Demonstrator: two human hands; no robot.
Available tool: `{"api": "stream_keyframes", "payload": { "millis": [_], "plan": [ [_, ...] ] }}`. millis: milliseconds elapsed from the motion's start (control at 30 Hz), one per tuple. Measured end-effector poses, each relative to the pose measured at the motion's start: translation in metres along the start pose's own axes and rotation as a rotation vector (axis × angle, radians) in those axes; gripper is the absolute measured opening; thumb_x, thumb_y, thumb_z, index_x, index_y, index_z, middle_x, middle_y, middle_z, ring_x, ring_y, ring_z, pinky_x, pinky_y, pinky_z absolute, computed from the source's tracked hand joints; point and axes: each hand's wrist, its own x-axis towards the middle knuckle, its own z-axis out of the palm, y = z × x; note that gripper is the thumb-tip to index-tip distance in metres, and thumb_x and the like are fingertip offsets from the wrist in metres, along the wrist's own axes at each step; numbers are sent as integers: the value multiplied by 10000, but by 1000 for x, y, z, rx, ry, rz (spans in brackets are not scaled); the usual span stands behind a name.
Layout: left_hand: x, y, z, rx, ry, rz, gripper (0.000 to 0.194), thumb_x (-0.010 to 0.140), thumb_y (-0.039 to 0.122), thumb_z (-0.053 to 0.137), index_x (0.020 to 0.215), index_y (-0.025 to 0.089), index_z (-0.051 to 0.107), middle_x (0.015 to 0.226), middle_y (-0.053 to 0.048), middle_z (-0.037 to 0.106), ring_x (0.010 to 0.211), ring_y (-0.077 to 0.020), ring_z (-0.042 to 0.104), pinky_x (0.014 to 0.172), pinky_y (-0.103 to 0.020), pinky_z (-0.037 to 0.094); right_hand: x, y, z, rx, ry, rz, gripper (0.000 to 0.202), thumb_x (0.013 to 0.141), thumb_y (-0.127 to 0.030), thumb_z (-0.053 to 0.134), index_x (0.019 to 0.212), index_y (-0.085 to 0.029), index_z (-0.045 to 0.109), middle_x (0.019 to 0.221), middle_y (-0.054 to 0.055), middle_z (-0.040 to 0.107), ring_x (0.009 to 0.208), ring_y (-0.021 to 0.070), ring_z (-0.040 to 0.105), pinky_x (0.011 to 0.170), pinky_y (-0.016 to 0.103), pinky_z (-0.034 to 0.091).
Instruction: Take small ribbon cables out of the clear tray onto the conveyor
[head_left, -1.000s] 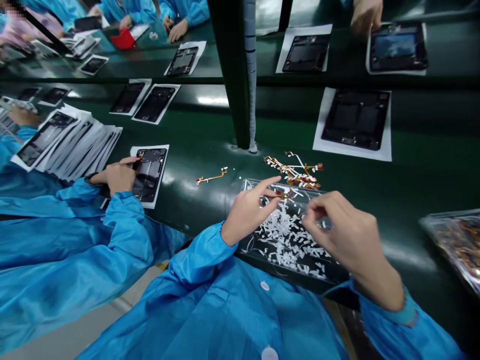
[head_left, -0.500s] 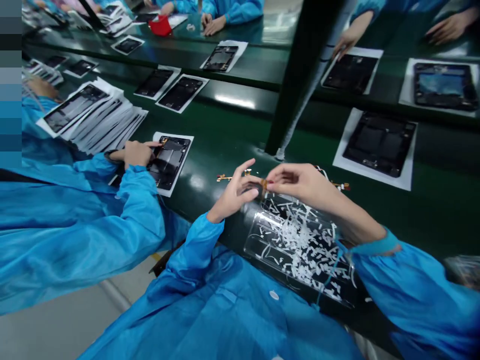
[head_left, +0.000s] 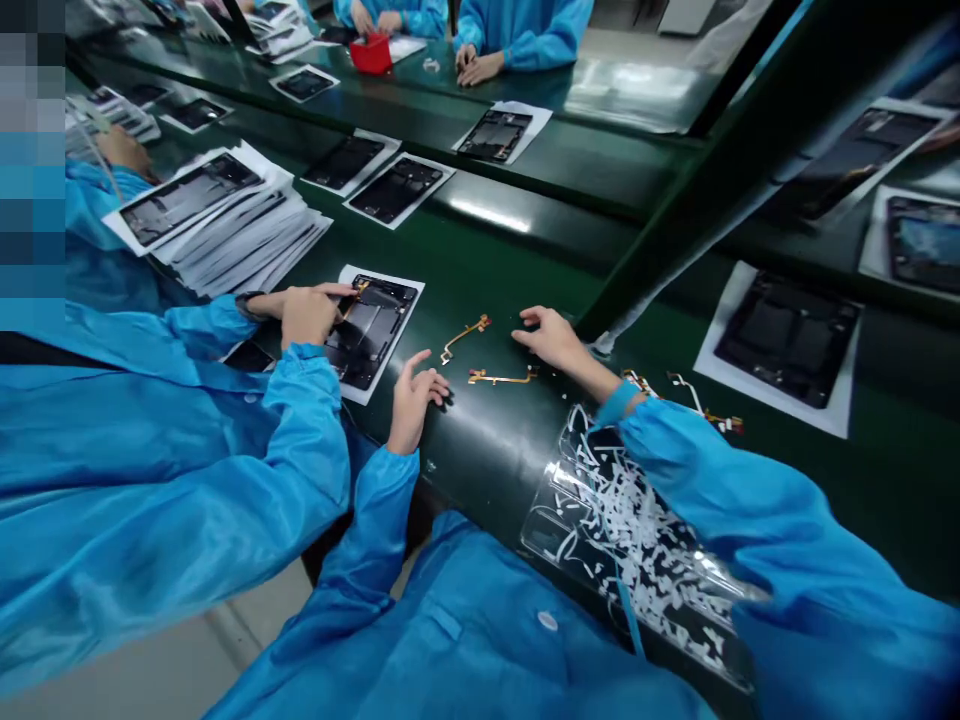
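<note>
My left hand (head_left: 412, 400) is open at the near edge of the green table, its fingers apart and nothing held. My right hand (head_left: 551, 341) is also open, low over the table with fingers slightly curled and no object in them. Between the hands lie two thin orange flex cables: one slanted cable (head_left: 466, 337) and one nearly level cable (head_left: 502, 378). More flex cables (head_left: 705, 408) lie beyond my right sleeve. A clear plastic tray (head_left: 544, 535) full of small white strips sits below my right forearm.
At left, a co-worker's hands (head_left: 309, 312) touch a black panel (head_left: 379, 325) on white paper. A stack of papered panels (head_left: 247, 235) stands behind. A green post (head_left: 675, 220) rises beyond my right hand; another panel (head_left: 791, 335) lies right.
My hands have moved apart, and the orange piece formerly between them is out of my fingers. Two flex cables now show on the table between them. The view has shifted.
</note>
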Motion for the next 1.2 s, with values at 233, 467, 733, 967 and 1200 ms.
{"api": "stream_keyframes", "payload": {
  "millis": [233,467,733,967,1200],
  "plan": [
    [-48,4,14,65,-10,107,169,882,316,673,948,163,702,596,40,592,573,-105,575,595,-223,474,-111,64,-159,-348,153,66,354,904,-419,649,902,-88,776,796,144,749,615,153,653,605,325,431],
    [-67,17,56,168,-316,200,148,949,343,618,949,242,727,603,16,636,540,-135,610,563,-277,539,-117,152,-173,-487,321,171,316,794,-425,790,863,-117,780,764,105,729,572,164,602,586,333,421],
    [-80,18,92,243,-409,197,121,960,305,611,954,288,730,621,43,644,574,-148,650,594,-304,582,-115,178,-170,-402,370,176,378,757,-458,809,983,-156,800,1030,142,746,874,262,681,795,380,515],
    [-96,24,107,286,-466,190,114,951,290,620,940,266,731,626,41,651,587,-145,656,619,-306,586,-127,167,-180,-116,342,247,265,956,-412,677,974,-148,688,894,20,694,736,129,644,683,297,559],
    [-101,31,130,278,-574,199,147,965,264,598,970,226,739,669,19,683,617,-131,664,613,-258,557,-197,108,-180,194,458,121,288,838,-424,776,888,-151,695,698,21,663,604,117,578,601,279,489]
  ]
}}
